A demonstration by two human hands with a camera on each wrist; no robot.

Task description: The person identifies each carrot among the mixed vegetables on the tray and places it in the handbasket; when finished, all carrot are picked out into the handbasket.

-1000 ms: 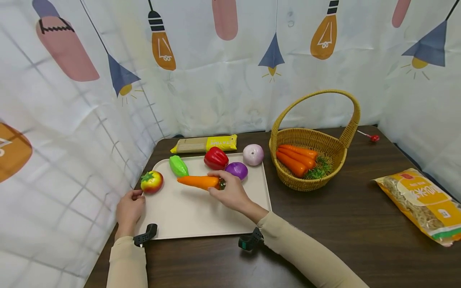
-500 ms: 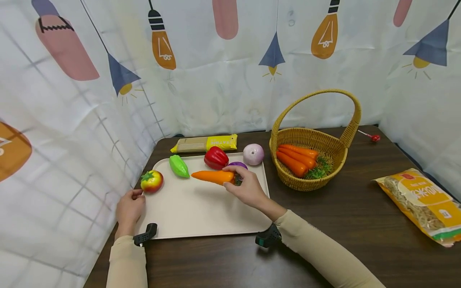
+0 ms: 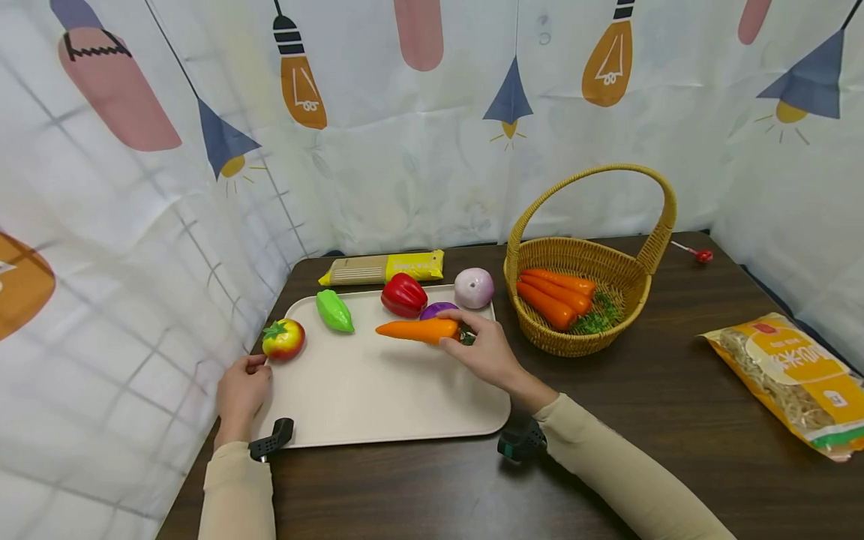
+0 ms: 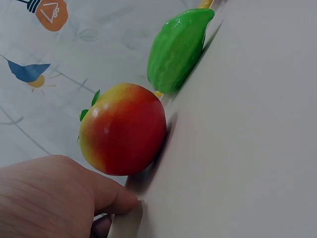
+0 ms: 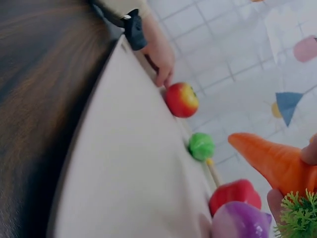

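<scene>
My right hand pinches an orange carrot near its leafy end, above the back right of a cream tray. The tip points left; the green tuft shows in the right wrist view. My left hand grips the tray's left rim, thumb on top, beside a red-yellow tomato. Along the tray's back lie a ridged green vegetable, a red bell pepper and a round purple vegetable, partly hidden by the carrot in the head view. A pale purple onion sits at the back right corner.
A wicker basket with a tall handle holds several carrots, right of the tray. Behind the tray lies a yellow noodle packet. A noodle bag and a red lollipop lie at the right on the dark table.
My right hand has moved right across the tray with the carrot, away from the green vegetable and in front of the purple one. My left hand has stayed at the tray's rim.
</scene>
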